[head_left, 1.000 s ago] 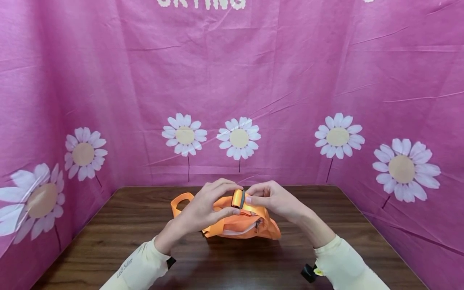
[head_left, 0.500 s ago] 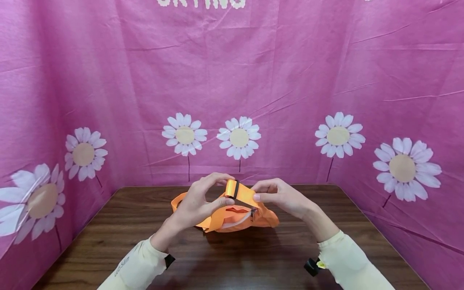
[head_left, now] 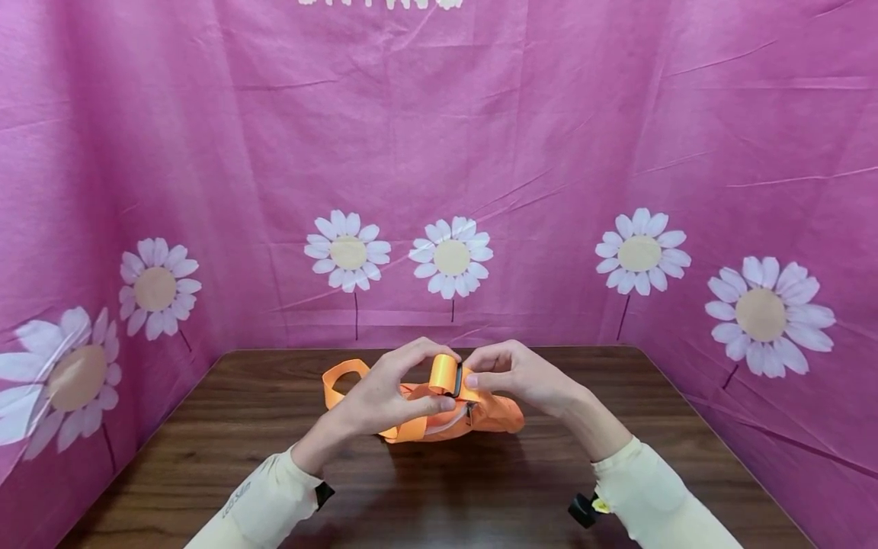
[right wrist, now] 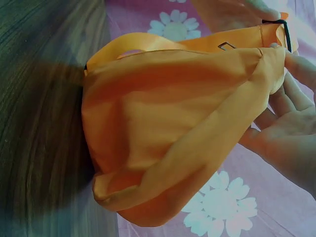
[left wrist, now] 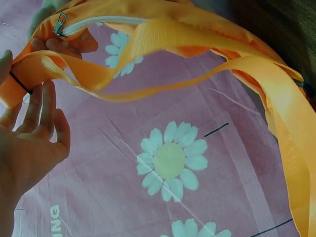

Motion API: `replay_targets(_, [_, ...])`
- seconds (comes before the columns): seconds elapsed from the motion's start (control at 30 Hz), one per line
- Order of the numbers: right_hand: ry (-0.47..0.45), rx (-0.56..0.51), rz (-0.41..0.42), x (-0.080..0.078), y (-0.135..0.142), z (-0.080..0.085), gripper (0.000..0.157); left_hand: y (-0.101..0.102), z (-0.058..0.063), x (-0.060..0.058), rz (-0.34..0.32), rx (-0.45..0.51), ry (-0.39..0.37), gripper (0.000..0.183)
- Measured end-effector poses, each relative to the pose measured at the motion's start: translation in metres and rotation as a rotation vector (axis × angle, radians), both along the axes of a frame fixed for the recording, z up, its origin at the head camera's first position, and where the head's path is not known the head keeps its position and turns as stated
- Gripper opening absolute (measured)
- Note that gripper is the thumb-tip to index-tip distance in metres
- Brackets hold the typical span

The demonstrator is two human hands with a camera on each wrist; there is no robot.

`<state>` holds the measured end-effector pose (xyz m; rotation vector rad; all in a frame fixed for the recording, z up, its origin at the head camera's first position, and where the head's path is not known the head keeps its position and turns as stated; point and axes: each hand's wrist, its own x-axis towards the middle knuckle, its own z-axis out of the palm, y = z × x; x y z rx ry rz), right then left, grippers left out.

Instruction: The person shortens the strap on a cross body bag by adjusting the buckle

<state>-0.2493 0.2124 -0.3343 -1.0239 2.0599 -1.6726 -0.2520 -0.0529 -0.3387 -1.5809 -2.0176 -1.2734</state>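
An orange zippered waist bag (head_left: 504, 415) stands on the table below both hands. My left hand (head_left: 384, 393) pinches the strap's black slider buckle (head_left: 458, 379) between thumb and fingers, and an orange strap loop (head_left: 444, 374) bulges out on its left side. Close by on the right, my right hand (head_left: 524, 377) pinches the webbing at the bag's end with thumb and index finger. The zip's metal pull (left wrist: 60, 24) shows in the left wrist view near the right hand. In the right wrist view the bag's fabric (right wrist: 163, 118) hangs from the right fingers.
The rest of the strap (head_left: 334, 385) curls up at the bag's left. Beneath lies a dark wooden table (head_left: 274, 427). A pink cloth with daisies (head_left: 535, 152) walls off the back and both sides.
Half a second ago the buckle was farther left and higher, with a longer stretch of webbing between the hands. Now both hands are closer together and lower. The strap loop looks larger than a second ago.
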Motion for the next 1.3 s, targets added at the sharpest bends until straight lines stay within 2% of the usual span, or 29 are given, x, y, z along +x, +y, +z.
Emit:
replay_targets(0.1, [-0.004, -0.013, 0.003, 0.0, -0.001, 0.0, 0.021, 0.0, 0.001, 0.001, 0.0, 0.01, 0.031, 0.047])
replay_targets(0.23, [-0.019, -0.046, 0.012, -0.003, 0.004, -0.002, 0.024, -0.001, 0.013, 0.012, 0.018, 0.047, 0.044, 0.048])
replay_targets(0.3, [-0.013, -0.062, 0.025, -0.007, 0.008, -0.005, 0.025, -0.001, 0.013, 0.012, 0.021, 0.067, 0.033, 0.049])
replay_targets(0.47, [0.013, -0.074, 0.034, -0.014, 0.011, -0.011, 0.024, -0.006, 0.005, 0.001, 0.039, 0.082, -0.013, 0.052])
replay_targets(0.77, [0.013, -0.112, -0.01, -0.011, 0.003, -0.012, 0.02, -0.005, 0.0, -0.002, 0.042, 0.033, -0.086, 0.048])
replay_targets(0.93, [0.01, -0.127, -0.052, -0.008, -0.002, -0.01, 0.021, -0.001, -0.001, 0.0, 0.047, 0.01, -0.11, 0.045])
replay_targets(1.17, [-0.049, -0.14, -0.125, -0.007, -0.007, -0.011, 0.021, 0.002, -0.003, 0.005, 0.123, -0.018, -0.213, 0.047])
replay_targets(1.3, [-0.116, -0.131, -0.165, -0.005, -0.01, -0.01, 0.024, 0.003, -0.008, 0.001, 0.152, -0.046, -0.186, 0.046])
